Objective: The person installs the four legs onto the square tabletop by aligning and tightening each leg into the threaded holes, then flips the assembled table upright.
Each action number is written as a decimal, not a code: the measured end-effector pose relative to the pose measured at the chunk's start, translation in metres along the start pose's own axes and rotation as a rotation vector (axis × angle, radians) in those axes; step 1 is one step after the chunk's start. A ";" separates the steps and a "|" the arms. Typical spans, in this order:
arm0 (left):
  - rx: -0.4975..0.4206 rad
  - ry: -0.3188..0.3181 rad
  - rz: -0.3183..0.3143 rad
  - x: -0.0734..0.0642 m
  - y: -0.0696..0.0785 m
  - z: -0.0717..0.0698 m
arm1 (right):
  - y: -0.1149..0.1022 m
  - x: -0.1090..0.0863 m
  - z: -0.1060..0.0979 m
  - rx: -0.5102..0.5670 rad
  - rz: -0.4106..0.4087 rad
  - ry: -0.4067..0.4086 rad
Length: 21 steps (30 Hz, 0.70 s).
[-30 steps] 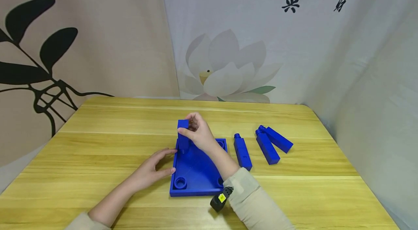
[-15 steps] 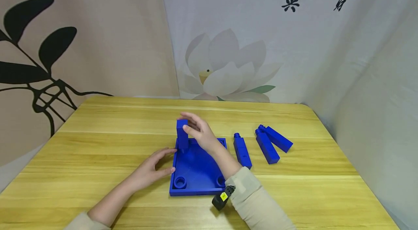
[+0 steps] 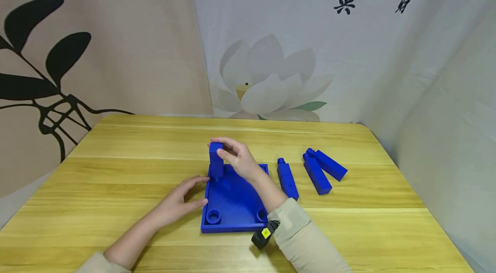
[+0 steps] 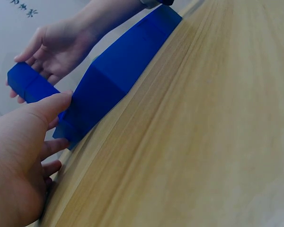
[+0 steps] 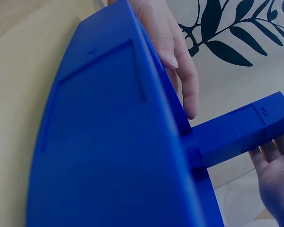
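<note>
Blue peg (image 3: 216,160) upright in base plate (image 3: 234,204) corner socket, pinched at top by right hand (image 3: 236,159); left hand (image 3: 180,202), fingers relaxed, bracing plate's left edge on wooden table (image 3: 116,169).

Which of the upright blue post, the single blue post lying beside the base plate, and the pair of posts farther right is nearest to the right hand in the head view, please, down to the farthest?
1. Upright blue post, held by the right hand at the base plate's far left corner.
2. Single lying post, just right of the plate.
3. Pair of posts, farthest right.
</note>
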State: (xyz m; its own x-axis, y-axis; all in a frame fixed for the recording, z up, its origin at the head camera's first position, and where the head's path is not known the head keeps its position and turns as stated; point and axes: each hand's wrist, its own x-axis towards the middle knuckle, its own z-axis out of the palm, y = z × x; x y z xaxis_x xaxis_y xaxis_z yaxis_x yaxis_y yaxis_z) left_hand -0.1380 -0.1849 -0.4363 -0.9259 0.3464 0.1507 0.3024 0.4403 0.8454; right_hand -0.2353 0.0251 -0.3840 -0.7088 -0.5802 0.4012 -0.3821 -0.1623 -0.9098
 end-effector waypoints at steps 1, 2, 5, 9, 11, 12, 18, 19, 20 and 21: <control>-0.001 0.000 0.000 0.000 0.000 0.000 | 0.000 0.000 0.000 0.000 -0.005 0.005; -0.001 0.001 -0.001 0.000 0.000 0.000 | 0.000 0.000 0.001 -0.003 -0.010 0.010; -0.001 0.002 -0.002 0.000 0.001 0.000 | 0.001 0.000 0.002 -0.025 -0.016 0.033; -0.004 0.002 -0.006 0.000 0.001 0.000 | 0.001 0.000 0.003 -0.055 -0.004 0.070; -0.007 0.000 -0.011 0.000 0.000 0.000 | 0.001 0.000 0.004 -0.062 0.004 0.083; -0.008 -0.002 -0.013 0.000 0.000 0.000 | 0.000 0.000 0.004 -0.063 0.005 0.086; -0.008 -0.007 -0.019 0.000 0.000 -0.001 | -0.017 -0.002 0.008 -0.060 0.020 0.101; -0.009 -0.008 -0.019 0.000 0.000 -0.001 | -0.021 -0.003 0.009 -0.064 0.023 0.106; -0.010 -0.009 -0.020 0.000 0.000 -0.001 | -0.025 -0.003 0.010 -0.068 0.027 0.112; -0.012 -0.010 -0.021 0.000 0.000 -0.001 | -0.028 -0.004 0.011 -0.075 0.033 0.119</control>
State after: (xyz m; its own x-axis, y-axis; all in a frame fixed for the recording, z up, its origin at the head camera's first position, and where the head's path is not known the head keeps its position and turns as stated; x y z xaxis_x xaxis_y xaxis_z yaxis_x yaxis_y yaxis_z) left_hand -0.1383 -0.1855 -0.4355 -0.9296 0.3457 0.1279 0.2802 0.4372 0.8546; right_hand -0.2152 0.0230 -0.3609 -0.7855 -0.4847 0.3847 -0.3974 -0.0816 -0.9140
